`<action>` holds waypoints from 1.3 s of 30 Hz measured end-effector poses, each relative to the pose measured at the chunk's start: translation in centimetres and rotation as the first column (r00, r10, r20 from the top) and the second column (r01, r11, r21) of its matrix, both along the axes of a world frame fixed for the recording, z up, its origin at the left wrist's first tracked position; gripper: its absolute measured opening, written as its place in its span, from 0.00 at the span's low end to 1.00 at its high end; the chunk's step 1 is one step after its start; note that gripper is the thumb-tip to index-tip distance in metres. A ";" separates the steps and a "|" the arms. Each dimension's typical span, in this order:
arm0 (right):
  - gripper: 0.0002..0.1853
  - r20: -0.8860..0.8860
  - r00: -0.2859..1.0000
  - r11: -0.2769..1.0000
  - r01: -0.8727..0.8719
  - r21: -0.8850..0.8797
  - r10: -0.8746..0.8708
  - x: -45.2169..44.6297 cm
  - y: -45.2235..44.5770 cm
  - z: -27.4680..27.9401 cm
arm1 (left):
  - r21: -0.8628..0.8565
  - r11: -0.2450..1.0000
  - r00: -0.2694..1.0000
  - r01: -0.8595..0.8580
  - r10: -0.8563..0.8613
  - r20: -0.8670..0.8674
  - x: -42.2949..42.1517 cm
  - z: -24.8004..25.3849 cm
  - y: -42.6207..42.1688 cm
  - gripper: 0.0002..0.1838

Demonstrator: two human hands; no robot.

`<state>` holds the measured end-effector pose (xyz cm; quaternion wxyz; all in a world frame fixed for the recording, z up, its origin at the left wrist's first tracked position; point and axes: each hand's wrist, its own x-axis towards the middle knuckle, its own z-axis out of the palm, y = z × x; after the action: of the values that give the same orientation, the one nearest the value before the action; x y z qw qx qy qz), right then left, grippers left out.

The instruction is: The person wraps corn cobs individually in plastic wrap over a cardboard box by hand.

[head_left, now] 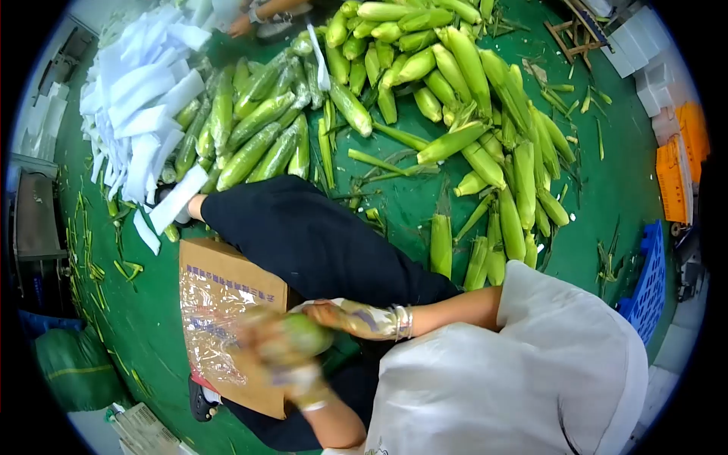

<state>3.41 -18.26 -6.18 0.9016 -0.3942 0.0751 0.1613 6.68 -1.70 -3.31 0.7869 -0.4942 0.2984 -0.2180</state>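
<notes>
Far left of the frame: grey-brown bin (38,216), upright; below, at lower left, green sack (72,371) with yellow band. Upper left: heap of pale white strips (144,91), loosely overlapped, some draped toward the wrapped ears. Just right of the heap: row of corn ears in clear film (222,114), side by side on the green floor (591,220). Top edge, left of centre: another person's hand (241,25), partly in view.

Lower left of centre: dark shoe (201,398); cardboard carton (216,326) between dark-trousered legs (303,235), with printed characters and glossy clear film or tape. Over its right edge: left hand (269,345), motion-blurred, apparently clasped round one green corn ear (305,335). Ear also blurred, between both hands, below centre. At its upper right: right hand (345,317), in patterned covering, fingers bent close to the ear; firmness of hold not discernible. Bracelets (404,322) at the wrist.

Upper centre to right of centre: large pile of unwrapped corn ears (470,72), husks on. Lower right: white shirt (493,387). Upper right: wooden stool (576,34). Right edge: blue plastic crate (644,284), tilted; above, orange crate (671,174).
</notes>
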 end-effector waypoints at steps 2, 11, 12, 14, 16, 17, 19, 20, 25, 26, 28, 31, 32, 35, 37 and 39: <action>0.33 0.442 0.859 0.694 0.152 -0.704 0.259 0.6 -2.4 1.2 | 0.927 0.367 0.939 -0.081 -0.284 0.195 2.9 1.9 -0.9 0.19; 0.34 0.259 0.908 0.788 -0.114 -0.605 0.330 3.5 -7.1 1.6 | 0.842 -0.264 0.668 -0.470 -0.730 0.144 2.7 -1.3 -10.7 0.42; 0.36 0.465 0.882 0.889 0.149 -0.434 0.079 3.9 -5.8 -1.2 | 0.848 -0.252 0.692 -0.466 -0.701 0.172 3.8 -1.2 -11.0 0.39; 0.34 0.334 0.942 0.696 0.249 -0.673 -0.015 4.3 -6.3 -0.5 | 0.805 -0.450 0.838 -0.387 -0.535 0.104 6.1 -0.3 -13.0 0.34; 0.24 0.301 0.894 0.657 0.448 -0.606 -0.331 5.1 -6.7 -0.2 | 0.820 -0.438 0.876 -0.370 -0.457 0.151 9.1 -2.5 -14.3 0.33; 0.24 0.248 0.888 0.609 0.449 -0.653 -0.388 5.2 -7.6 -0.2 | 0.840 -0.406 0.888 -0.361 -0.424 0.177 10.6 -3.5 -15.1 0.34; 0.21 0.267 0.924 0.328 0.351 -0.877 -0.275 5.2 -11.3 -1.4 | 0.932 -0.218 0.896 -0.290 -0.403 0.185 15.4 -2.8 -16.7 0.35; 0.19 0.272 0.958 0.039 0.277 -0.960 -0.092 4.8 -14.5 -3.0 | 0.933 -0.169 0.885 -0.319 -0.406 0.229 17.6 -2.1 -17.1 0.37; 0.26 -0.326 0.940 -0.812 -0.111 -0.573 0.101 3.5 -32.4 -7.2 | 0.784 0.028 0.718 -0.620 -0.382 0.582 30.1 -6.6 -16.4 0.29; 0.27 -0.415 0.894 -0.882 -0.049 -0.469 0.171 2.5 -35.5 -10.3 | 0.659 0.137 0.549 -0.739 -0.445 0.708 30.3 -7.1 -15.9 0.26; 0.20 -0.351 0.898 -0.883 0.081 -0.462 0.266 2.7 -37.7 -11.5 | 0.775 -0.011 0.633 -0.632 -0.585 0.507 26.4 -3.6 -13.7 0.22; 0.15 -0.372 0.897 -0.886 0.046 -0.461 0.240 3.8 -36.7 -10.6 | 0.617 -0.162 0.526 -0.770 -0.709 0.470 19.6 -6.5 -4.8 0.30; 0.15 -0.405 0.860 -0.903 0.134 -0.409 0.311 3.9 -35.2 -7.9 | 0.472 -0.404 0.579 -0.784 -0.749 0.321 14.6 -2.9 -2.5 0.27; 0.18 -0.560 0.716 -0.855 0.102 -0.508 0.418 5.0 -32.8 -5.0 | 0.471 -0.776 0.878 -0.419 -0.478 -0.007 4.6 -2.1 7.8 0.23; 0.25 -0.472 0.858 -0.715 -0.200 -0.670 0.202 6.1 -27.7 1.4 | 0.549 -0.758 0.925 -0.352 -0.373 0.078 -2.6 -7.9 19.1 0.22; 0.31 -0.127 0.972 -0.422 -0.033 -0.906 0.198 7.1 -25.8 3.1 | 0.550 -0.824 0.975 -0.136 -0.210 -0.074 -8.3 -11.3 27.1 0.18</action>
<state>10.47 -44.04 -3.13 0.1393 -0.9811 0.0883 0.1010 -1.66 25.36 -14.60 0.7058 0.6497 0.2528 0.1260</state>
